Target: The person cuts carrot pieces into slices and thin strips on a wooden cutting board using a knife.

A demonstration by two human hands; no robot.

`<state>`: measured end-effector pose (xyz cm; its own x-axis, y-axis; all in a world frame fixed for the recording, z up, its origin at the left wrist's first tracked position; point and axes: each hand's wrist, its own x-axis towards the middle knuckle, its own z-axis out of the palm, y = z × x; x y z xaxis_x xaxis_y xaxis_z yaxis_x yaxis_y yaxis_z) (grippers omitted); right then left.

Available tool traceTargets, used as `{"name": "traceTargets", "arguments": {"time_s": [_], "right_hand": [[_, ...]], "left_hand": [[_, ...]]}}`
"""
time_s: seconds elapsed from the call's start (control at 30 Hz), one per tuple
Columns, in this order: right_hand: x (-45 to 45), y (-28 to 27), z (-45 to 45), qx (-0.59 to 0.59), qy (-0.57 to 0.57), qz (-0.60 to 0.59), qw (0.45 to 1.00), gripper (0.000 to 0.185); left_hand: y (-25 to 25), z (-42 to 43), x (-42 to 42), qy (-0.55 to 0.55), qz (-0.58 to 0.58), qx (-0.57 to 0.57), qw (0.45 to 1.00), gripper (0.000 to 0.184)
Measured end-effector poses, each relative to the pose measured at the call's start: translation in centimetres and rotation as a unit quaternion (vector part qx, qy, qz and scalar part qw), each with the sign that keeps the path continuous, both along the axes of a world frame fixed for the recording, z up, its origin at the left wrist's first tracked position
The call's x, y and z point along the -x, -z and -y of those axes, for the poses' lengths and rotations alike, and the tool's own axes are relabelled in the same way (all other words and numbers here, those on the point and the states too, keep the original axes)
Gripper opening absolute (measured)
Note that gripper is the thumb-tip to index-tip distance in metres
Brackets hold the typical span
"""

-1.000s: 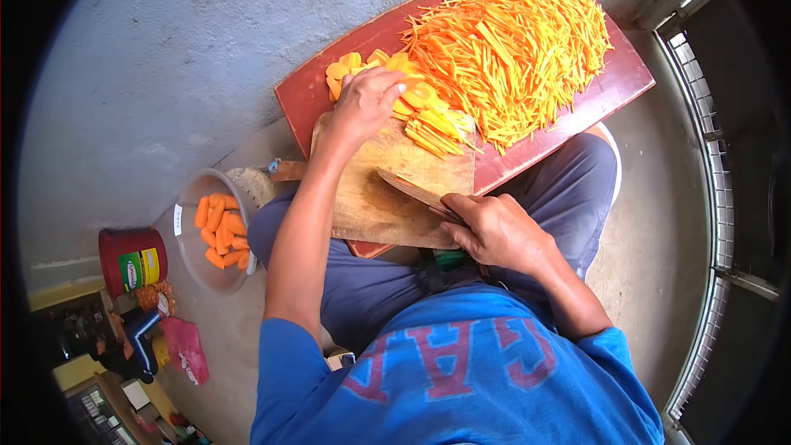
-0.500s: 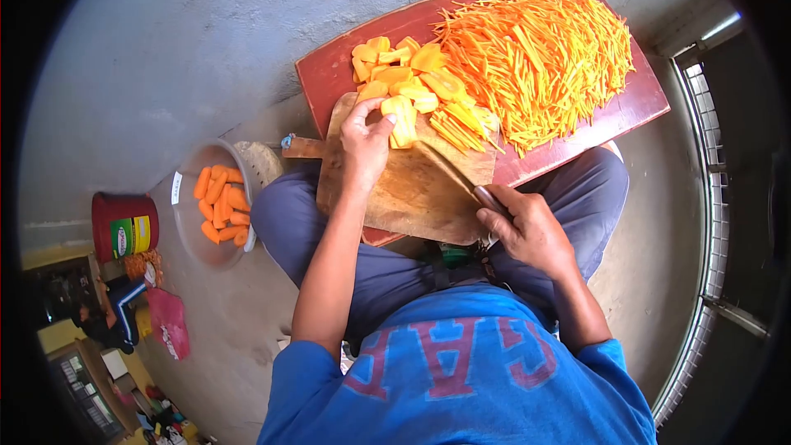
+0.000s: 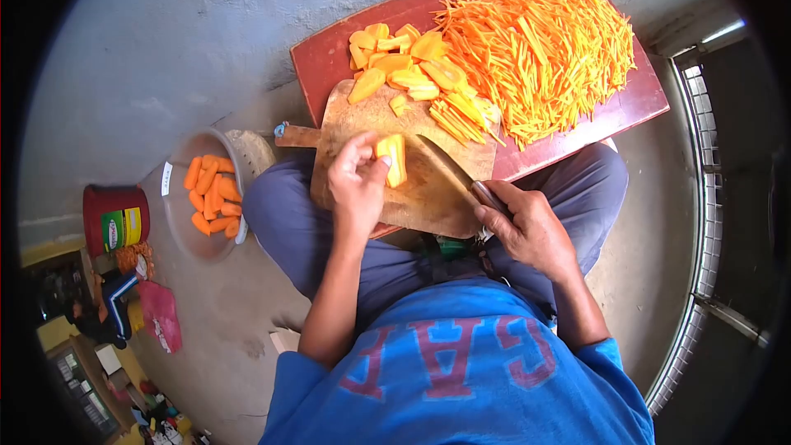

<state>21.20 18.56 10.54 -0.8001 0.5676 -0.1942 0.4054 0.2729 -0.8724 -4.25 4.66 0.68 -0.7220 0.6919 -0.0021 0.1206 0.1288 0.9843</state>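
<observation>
My left hand (image 3: 359, 181) is closed on a stack of carrot slices (image 3: 392, 160), held between thumb and fingers over the wooden cutting board (image 3: 412, 208). In my right hand (image 3: 527, 227) is the handle of a knife (image 3: 446, 158), its dark blade slanting across the board toward the upper left. One small carrot piece (image 3: 399, 105) lies on the board above the held stack. Loose carrot slices (image 3: 391, 62) are heaped at the board's far edge. Beside them is a bundle of cut sticks (image 3: 458, 118), and a large mound of carrot strips (image 3: 540, 58) lies to the right.
The board overlaps a red table (image 3: 329, 43) against a blue wall. On the floor at left stand a clear tub (image 3: 183, 227) of peeled carrots (image 3: 216, 191) and a red bucket (image 3: 97, 218). Another person (image 3: 115, 305) is farther off, near a pink bag (image 3: 161, 317).
My left hand has drawn the carrot slices down from the heap to the middle of the board. A small piece now shows on the board. The knife has barely moved.
</observation>
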Motion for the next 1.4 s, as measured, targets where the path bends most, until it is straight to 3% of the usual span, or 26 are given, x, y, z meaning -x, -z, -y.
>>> {"name": "traceTargets", "arguments": {"time_s": [0.13,0.23,0.27,0.37,0.53,0.67,1.03,1.07,1.4], "right_hand": [[1.6,0.3,0.8,-0.015,-0.047,0.032,0.998,0.027],[2.9,0.0,1.0,-0.032,-0.077,0.029,0.996,0.028],[3.2,0.2,1.1,-0.034,-0.085,0.010,0.996,0.028],[3.7,1.1,1.8,-0.020,-0.099,-0.027,0.994,0.029],[4.5,1.2,2.2,-0.040,-0.115,-0.031,0.992,0.028],[4.2,0.5,1.3,-0.042,-0.104,-0.001,0.994,0.028],[1.9,0.1,3.3,-0.062,-0.122,0.014,0.990,0.037],[1.9,-0.4,3.4,-0.035,-0.129,0.063,0.989,0.046],[2.4,-2.1,3.4,-0.048,-0.142,0.078,0.986,0.040]], "left_hand": [[-1.2,3.3,-2.8,-0.043,0.040,0.097,0.994,0.039],[-2.1,4.7,-3.0,0.026,-0.155,0.178,0.971,0.048],[-2.2,5.0,-3.2,0.045,-0.143,0.150,0.977,0.061],[-2.7,5.6,-3.3,0.102,-0.221,0.153,0.958,0.070],[-1.0,5.2,-3.1,0.062,-0.164,0.148,0.973,0.074],[-1.9,4.6,-3.8,0.073,-0.269,0.137,0.951,0.077],[-1.4,3.8,-4.0,0.120,-0.315,0.121,0.934,0.066],[-1.4,3.8,-3.9,0.124,-0.320,0.121,0.931,0.065],[-1.8,3.9,-3.8,0.173,-0.353,0.162,0.905,0.064]]}}
